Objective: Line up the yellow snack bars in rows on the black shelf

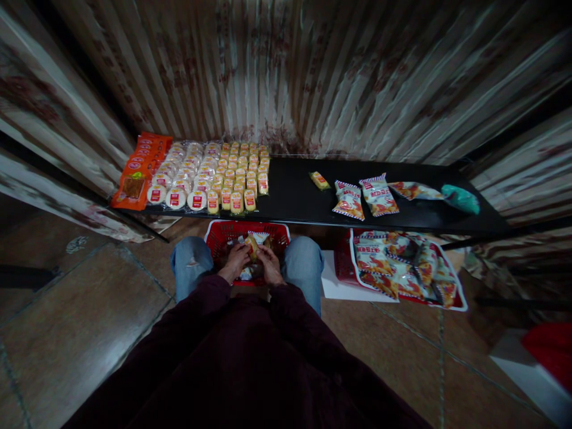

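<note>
Fingers of the left hand [236, 262] and right hand [270, 266] are narrowed on a small yellow packet [253, 246], held between them above a red basket [281, 230] between the knees [304, 262]. From the left end of the black table [290, 199], an orange bag [142, 170] lies beside round white packets [176, 197], then rows of yellow packets [236, 201]. Farther right come a lone yellow packet [319, 180], two striped-edge snack bags [379, 195], a flatter bag [415, 190] and a green one [463, 199]. Near right, a second red basket [344, 259] holds more snack bags [374, 255].
</note>
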`<state>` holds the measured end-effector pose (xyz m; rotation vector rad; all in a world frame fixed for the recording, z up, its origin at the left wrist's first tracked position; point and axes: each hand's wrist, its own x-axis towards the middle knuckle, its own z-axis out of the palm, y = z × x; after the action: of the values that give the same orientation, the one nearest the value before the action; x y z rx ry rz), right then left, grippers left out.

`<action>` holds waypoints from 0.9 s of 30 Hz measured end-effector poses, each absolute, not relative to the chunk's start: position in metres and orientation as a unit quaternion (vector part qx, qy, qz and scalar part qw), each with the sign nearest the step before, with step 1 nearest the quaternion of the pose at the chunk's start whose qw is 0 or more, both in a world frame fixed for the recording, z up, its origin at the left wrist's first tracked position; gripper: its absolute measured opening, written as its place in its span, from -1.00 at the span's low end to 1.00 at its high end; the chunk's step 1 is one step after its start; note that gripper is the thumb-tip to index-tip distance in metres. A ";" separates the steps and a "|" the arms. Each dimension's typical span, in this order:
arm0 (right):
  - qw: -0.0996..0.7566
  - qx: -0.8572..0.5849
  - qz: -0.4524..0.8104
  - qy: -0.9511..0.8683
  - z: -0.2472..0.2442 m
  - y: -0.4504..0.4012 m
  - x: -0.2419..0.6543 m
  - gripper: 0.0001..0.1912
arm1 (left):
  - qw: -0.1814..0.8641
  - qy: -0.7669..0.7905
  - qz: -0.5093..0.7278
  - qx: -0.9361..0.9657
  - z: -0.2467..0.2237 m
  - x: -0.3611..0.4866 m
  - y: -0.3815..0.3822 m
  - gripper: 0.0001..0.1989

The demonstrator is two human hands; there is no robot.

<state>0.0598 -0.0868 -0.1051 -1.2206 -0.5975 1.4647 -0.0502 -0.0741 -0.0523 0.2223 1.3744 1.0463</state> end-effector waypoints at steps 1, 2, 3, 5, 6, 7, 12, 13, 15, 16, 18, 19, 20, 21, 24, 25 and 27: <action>0.543 -0.513 0.614 -0.256 -0.105 -0.087 0.060 -0.58 | 0.647 0.599 0.461 0.099 -0.051 -0.050 -0.074 -0.83; 0.545 -0.512 0.610 -0.261 -0.105 -0.087 0.060 -0.58 | 0.651 0.594 0.461 0.099 -0.050 -0.049 -0.074 -0.84; 0.547 -0.511 0.608 -0.266 -0.104 -0.087 0.060 -0.58 | 0.654 0.590 0.463 0.099 -0.049 -0.049 -0.074 -0.84; 0.549 -0.508 0.605 -0.272 -0.104 -0.087 0.060 -0.58 | 0.656 0.586 0.465 0.100 -0.048 -0.049 -0.075 -0.85; 0.548 -0.507 0.606 -0.274 -0.104 -0.088 0.060 -0.59 | 0.655 0.587 0.465 0.100 -0.048 -0.049 -0.075 -0.84; 0.545 -0.506 0.609 -0.277 -0.104 -0.088 0.060 -0.59 | 0.655 0.588 0.465 0.101 -0.049 -0.049 -0.075 -0.84; 0.535 -0.509 0.609 -0.292 -0.105 -0.088 0.060 -0.61 | 0.665 0.578 0.459 0.113 -0.055 -0.051 -0.074 -0.87; 0.535 -0.509 0.607 -0.293 -0.105 -0.087 0.061 -0.61 | 0.667 0.577 0.458 0.113 -0.055 -0.051 -0.074 -0.87; 0.533 -0.509 0.606 -0.300 -0.105 -0.087 0.061 -0.63 | 0.669 0.576 0.457 0.107 -0.056 -0.051 -0.073 -0.88; 0.531 -0.508 0.606 -0.304 -0.105 -0.087 0.062 -0.63 | 0.670 0.575 0.458 0.104 -0.057 -0.051 -0.073 -0.88; 0.527 -0.507 0.605 -0.312 -0.105 -0.087 0.063 -0.63 | 0.673 0.574 0.456 0.099 -0.057 -0.050 -0.073 -0.89; 0.528 -0.507 0.605 -0.313 -0.105 -0.087 0.063 -0.64 | 0.673 0.575 0.455 0.096 -0.057 -0.049 -0.072 -0.90; 0.530 -0.506 0.605 -0.312 -0.105 -0.087 0.064 -0.64 | 0.674 0.576 0.454 0.093 -0.057 -0.049 -0.072 -0.91; 0.533 -0.504 0.605 -0.309 -0.104 -0.087 0.064 -0.65 | 0.674 0.576 0.453 0.090 -0.058 -0.048 -0.072 -0.91; 0.536 -0.502 0.606 -0.306 -0.104 -0.088 0.063 -0.65 | 0.672 0.580 0.455 0.078 -0.060 -0.048 -0.071 -0.92; 0.536 -0.503 0.605 -0.306 -0.104 -0.088 0.063 -0.65 | 0.670 0.582 0.455 0.070 -0.061 -0.048 -0.071 -0.93; 0.539 -0.505 0.604 -0.301 -0.104 -0.088 0.062 -0.64 | 0.666 0.588 0.456 0.050 -0.063 -0.049 -0.070 -0.91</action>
<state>0.0624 -0.0879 -0.1044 -1.2005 -0.7151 1.4358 -0.0489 -0.0700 -0.0635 0.1120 1.3270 1.0297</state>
